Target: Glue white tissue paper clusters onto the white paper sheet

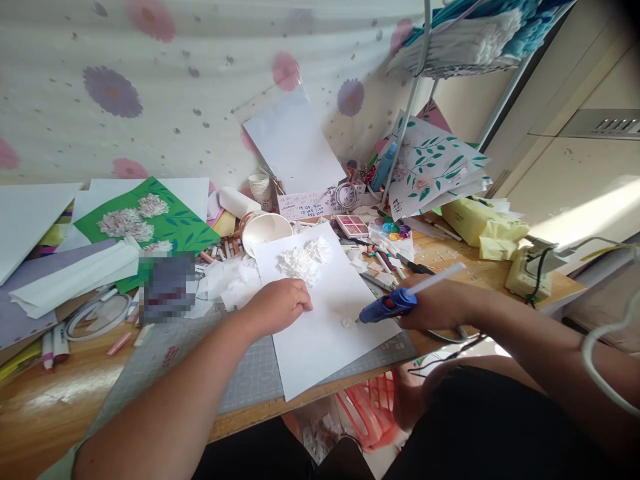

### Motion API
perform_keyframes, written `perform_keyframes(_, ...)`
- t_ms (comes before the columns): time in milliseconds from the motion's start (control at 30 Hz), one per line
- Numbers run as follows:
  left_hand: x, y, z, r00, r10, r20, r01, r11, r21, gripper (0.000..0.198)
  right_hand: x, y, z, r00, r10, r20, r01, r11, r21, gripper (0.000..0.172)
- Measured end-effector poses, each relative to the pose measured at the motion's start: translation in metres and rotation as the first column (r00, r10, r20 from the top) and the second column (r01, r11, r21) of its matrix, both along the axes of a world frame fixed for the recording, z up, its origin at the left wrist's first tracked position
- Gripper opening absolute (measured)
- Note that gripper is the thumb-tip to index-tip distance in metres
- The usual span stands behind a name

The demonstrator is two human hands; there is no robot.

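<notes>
A blue glue gun with a pale glue stick out of its back is held in my right hand. Its nozzle points down to the left, beside a small whitish patch on a white sheet of paper. Whether the tip touches the patch, I cannot tell. My left hand rests on the sheet's left part with its fingers curled together; anything inside them is hidden. Just above that hand, a cluster of ruffled white paper flowers lies on the sheet.
Under the sheet is a grey cutting mat. A white paper cup lies behind, among scattered markers and scraps. At left is a green picture with ruffled flowers. A yellow tissue pack and a power strip are at right.
</notes>
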State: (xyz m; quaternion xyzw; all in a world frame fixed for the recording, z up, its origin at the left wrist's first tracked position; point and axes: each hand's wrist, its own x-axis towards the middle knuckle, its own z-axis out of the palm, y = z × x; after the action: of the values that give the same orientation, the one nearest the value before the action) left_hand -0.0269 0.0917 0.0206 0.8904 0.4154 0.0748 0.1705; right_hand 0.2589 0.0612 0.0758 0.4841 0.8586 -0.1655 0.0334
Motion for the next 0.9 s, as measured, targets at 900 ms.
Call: perform_keyframes(900, 0.001, -0.002, 0.005, 0.999, 0.046, 0.026, -0.045, 0.998, -0.038, 0.035, 0.168, 0.054, -0.06, 0.63, -0.725, -0.277, 0.773, 0.619, 0.138, 0.046)
